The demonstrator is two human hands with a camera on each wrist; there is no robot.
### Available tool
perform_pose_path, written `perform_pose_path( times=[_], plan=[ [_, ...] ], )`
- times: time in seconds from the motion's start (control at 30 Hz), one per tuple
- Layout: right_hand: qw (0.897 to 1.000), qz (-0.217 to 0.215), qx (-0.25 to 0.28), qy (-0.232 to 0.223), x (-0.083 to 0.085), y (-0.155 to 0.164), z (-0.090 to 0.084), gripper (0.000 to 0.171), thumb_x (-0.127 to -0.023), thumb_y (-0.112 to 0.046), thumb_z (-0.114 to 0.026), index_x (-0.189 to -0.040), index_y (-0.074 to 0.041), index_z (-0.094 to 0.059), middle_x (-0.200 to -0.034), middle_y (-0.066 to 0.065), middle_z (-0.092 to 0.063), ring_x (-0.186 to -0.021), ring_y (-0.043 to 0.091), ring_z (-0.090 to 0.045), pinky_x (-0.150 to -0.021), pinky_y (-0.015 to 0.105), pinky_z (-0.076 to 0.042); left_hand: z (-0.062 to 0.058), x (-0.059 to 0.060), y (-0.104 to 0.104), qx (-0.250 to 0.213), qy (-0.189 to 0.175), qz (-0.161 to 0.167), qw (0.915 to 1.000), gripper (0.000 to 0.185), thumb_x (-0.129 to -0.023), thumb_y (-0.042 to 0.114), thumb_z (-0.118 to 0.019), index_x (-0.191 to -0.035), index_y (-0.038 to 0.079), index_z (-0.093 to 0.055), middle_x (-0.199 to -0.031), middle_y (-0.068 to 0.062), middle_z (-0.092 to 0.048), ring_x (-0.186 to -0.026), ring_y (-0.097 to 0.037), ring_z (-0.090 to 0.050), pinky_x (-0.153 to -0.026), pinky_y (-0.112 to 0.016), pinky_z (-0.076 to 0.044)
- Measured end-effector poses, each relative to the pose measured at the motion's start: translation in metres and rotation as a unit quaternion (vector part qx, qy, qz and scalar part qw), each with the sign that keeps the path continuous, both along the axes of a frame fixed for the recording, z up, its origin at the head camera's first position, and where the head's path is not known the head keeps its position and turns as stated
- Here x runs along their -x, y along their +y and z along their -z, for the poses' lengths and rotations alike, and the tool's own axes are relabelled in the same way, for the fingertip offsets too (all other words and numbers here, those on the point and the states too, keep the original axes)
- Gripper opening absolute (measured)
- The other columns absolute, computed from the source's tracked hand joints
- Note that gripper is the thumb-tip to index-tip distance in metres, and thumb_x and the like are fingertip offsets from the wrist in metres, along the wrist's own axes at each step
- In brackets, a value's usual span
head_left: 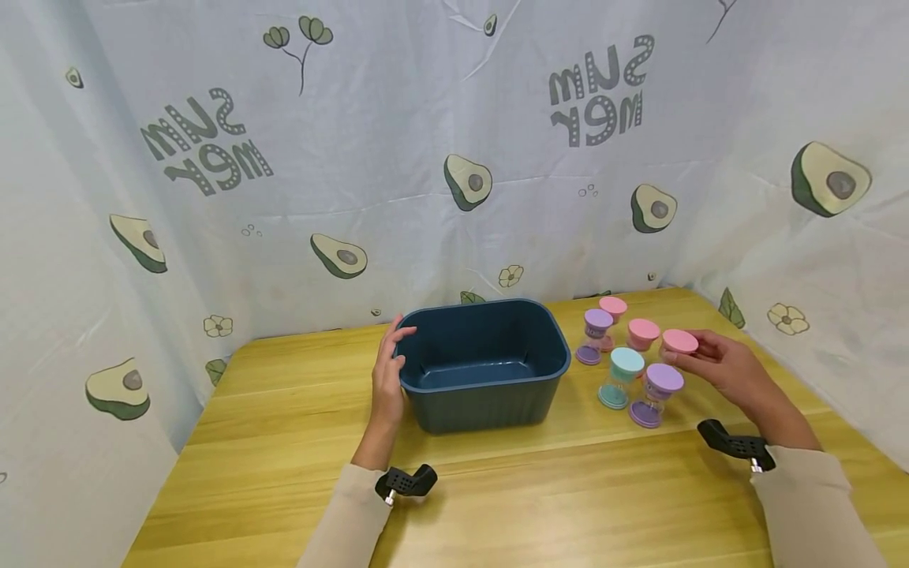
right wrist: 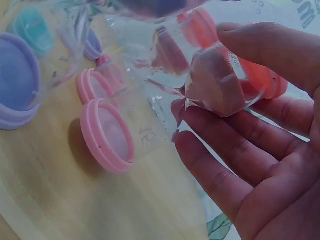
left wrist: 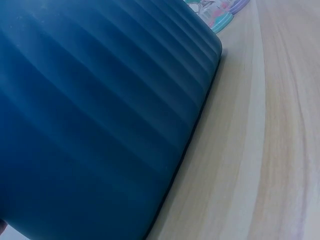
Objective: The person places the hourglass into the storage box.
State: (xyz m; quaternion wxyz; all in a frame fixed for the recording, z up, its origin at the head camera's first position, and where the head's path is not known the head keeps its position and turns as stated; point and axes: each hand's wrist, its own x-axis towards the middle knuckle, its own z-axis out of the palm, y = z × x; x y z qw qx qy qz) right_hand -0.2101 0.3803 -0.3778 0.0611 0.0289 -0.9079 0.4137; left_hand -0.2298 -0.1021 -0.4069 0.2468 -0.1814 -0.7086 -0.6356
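Six small sand timers stand close together on a wooden table (head_left: 284, 442), to the right of a dark blue tub (head_left: 490, 409), in the head view. The right hand (head_left: 731, 367) reaches in from the right and pinches the rightmost pink timer (head_left: 679, 341) between thumb and fingers. To its left are a purple timer (head_left: 663, 381) in front, a teal timer (head_left: 627, 364) beside that one, and two more pink timers and one more purple timer behind. The left hand (head_left: 389, 371) is at the tub's left end, its fingers loose and spread, touching the rim. The hands are well apart. Each sleeve is beige, with a black camera at the wrist. Behind hangs a pale curtain (head_left: 426, 118) printed with avocados and mirrored "summer" lettering.

The left wrist view is mostly the tub's ribbed side, with pale wood beside it and blurred timers at the top edge.

The right wrist view shows thumb and fingers around the clear upper bulb, which holds pinkish sand. Whether the timer's base touches the table, I cannot tell.
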Motion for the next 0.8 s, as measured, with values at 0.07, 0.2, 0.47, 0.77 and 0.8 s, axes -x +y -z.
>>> perform_pose_path(
  times=[0.07,0.2,0.47,0.77,0.8],
  plan=[
    [1.0,0.006,0.01,0.002,-0.001,0.001,-0.003,0.062,-0.091,-0.035,-0.064,-0.135,0.003,-0.045,-0.107,-0.009,-0.062,-0.084,-0.016,-0.052,-0.069,0.007,-0.045,-0.002,-0.001,0.0,-0.001,-0.001,0.002,1.0,0.046,-0.091,0.003,-0.027,-0.128,-0.005,-0.053,-0.154,-0.015,-0.031,-0.145,-0.028,-0.019,-0.114,-0.059,-0.006],
    [0.999,0.014,0.04,0.013,-0.004,0.005,-0.007,0.055,-0.09,-0.033,-0.066,-0.131,-0.002,-0.047,-0.094,-0.03,-0.058,-0.084,-0.015,-0.054,-0.069,0.006,-0.045,-0.01,-0.004,0.002,0.003,-0.001,0.01,0.9999,0.046,-0.091,-0.003,-0.026,-0.128,-0.009,-0.051,-0.154,-0.021,-0.028,-0.144,-0.035,-0.018,-0.113,-0.061,-0.007],
    [0.997,0.056,0.043,0.014,-0.011,0.012,-0.012,0.07,-0.089,-0.039,-0.066,-0.142,-0.001,-0.04,-0.099,-0.031,-0.051,-0.087,-0.015,-0.049,-0.066,0.005,-0.043,-0.008,-0.003,0.003,0.009,-0.006,0.004,0.9999,0.046,-0.091,0.0,-0.026,-0.128,-0.008,-0.051,-0.154,-0.018,-0.029,-0.145,-0.033,-0.018,-0.113,-0.06,-0.008],
    [0.988,0.081,0.097,0.086,-0.015,0.009,-0.025,0.041,-0.088,-0.026,-0.069,-0.125,-0.016,-0.054,-0.096,-0.031,-0.056,-0.084,-0.018,-0.055,-0.067,0.001,-0.042,-0.012,-0.01,0.005,0.005,-0.003,0.001,1.0,0.046,-0.089,0.006,-0.028,-0.126,-0.007,-0.052,-0.153,-0.02,-0.03,-0.144,-0.033,-0.02,-0.113,-0.062,-0.007],
    [0.987,0.081,0.104,0.094,-0.016,0.008,-0.028,0.038,-0.088,-0.023,-0.069,-0.124,-0.018,-0.055,-0.096,-0.03,-0.057,-0.084,-0.017,-0.056,-0.068,0.001,-0.043,-0.018,-0.014,0.006,0.007,-0.006,0.0,1.0,0.045,-0.089,0.004,-0.028,-0.126,-0.009,-0.052,-0.153,-0.022,-0.03,-0.144,-0.036,-0.019,-0.112,-0.062,-0.007]
  ],
)
